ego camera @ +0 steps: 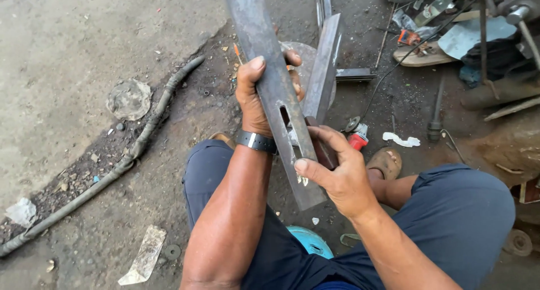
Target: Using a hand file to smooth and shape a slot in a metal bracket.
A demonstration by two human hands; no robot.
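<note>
- Two bare hands: left hand (256, 93), right hand (337, 172).
- One long, flat grey steel bar (270, 76) with a slot.
- One black wristband (256, 141).
- Two tan sandals (387, 161), perhaps a third further off.
- One thick wrapped hose (129, 155).

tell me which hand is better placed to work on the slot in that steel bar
Right, probably: the right hand sits beside the slot, thumb on the steel bar, while the left hand grips it higher up.

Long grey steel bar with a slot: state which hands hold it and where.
Both: the left hand wraps the long grey slotted steel bar mid-length; the right hand grips its lower end.
</note>
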